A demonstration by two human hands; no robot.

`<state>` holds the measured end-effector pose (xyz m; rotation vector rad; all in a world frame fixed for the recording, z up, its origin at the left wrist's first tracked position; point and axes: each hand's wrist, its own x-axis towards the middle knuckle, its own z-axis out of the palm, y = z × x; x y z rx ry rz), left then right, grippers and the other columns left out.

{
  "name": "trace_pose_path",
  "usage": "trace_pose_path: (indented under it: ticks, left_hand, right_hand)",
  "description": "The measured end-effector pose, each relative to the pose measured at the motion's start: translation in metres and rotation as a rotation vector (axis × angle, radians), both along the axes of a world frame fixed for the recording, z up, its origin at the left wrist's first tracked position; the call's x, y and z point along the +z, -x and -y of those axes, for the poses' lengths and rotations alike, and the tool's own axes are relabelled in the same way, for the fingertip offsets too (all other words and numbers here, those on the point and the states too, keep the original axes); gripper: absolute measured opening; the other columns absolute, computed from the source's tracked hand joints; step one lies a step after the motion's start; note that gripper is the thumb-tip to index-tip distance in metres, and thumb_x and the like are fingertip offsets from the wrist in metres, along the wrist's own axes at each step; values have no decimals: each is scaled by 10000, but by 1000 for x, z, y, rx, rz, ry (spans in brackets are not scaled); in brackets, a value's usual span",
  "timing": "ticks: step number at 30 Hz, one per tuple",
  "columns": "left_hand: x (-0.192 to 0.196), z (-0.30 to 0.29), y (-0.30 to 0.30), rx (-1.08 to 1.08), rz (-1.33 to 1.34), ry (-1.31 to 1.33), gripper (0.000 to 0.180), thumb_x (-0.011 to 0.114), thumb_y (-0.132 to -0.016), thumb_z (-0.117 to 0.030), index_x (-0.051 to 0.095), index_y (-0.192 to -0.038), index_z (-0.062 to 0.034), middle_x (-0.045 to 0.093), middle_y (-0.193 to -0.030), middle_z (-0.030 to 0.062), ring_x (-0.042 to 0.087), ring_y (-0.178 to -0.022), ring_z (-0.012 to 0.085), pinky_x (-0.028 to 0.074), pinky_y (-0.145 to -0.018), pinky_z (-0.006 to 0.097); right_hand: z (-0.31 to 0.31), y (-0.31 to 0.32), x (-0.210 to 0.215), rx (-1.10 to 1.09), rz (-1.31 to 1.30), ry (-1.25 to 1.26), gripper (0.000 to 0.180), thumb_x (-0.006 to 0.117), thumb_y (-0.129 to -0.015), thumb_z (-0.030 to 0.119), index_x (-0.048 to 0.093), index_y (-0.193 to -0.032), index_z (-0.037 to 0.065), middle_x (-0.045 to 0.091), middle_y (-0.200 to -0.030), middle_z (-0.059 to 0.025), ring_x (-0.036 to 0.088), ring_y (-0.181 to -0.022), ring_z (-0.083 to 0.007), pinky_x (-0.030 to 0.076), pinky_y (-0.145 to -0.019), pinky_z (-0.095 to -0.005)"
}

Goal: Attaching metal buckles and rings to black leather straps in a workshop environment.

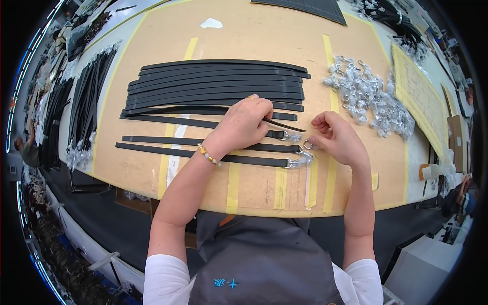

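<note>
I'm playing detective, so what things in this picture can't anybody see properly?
All in the head view:
Middle of the curved black strap: covered by the left hand.
Whether the right hand grips the metal ring: its thumb hides any contact.
How many metal clasps: too small, jumbled in clear plastic.
Far end of the dark panel: cut off by the upper edge.
</note>
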<state>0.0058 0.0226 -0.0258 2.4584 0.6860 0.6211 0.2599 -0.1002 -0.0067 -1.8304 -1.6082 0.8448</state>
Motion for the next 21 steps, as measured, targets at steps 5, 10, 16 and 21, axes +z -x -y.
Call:
trace_pose_path:
  ticks: [5,10,16,21]
  left_hand:
    - [13,3,0,67,34,140,213,567,-748,44,613,-948,-16,633,-820,92,597,-711,262,490,-624,362]
    - [20,3,-4,-62,114,28,255,796,-834,-211,744,-1061,-108,639,-804,57,618,-673,228,488,-597,326]
    - [20,4,5,-104,176,220,119,750,-878,-98,726,-978,-37,673,-815,64,644,-693,182,506,-605,305]
    - [22,6,4,-119,395,314,187,784,-854,-68,733,-1028,-26,707,-838,44,637,-713,109,489,-600,256]
  right_hand:
    - [2,-3,21,86,156,187,333,811,-772,166,646,-1006,-5,686,-889,-88,655,-776,-185,538,-733,-326]
    - [3,4,20,121,170,158,208,756,-788,163,674,-883,-3,661,-727,-75,636,-687,-175,530,-684,-323]
    - [-1,-3,5,35,-280,26,160,708,-892,128,636,-918,-12,687,-818,-62,645,-714,-130,524,-669,-277]
    - [-1,10,11,124,-897,60,148,681,-964,95,560,-1005,21,688,-975,-65,711,-862,-152,573,-731,-276]
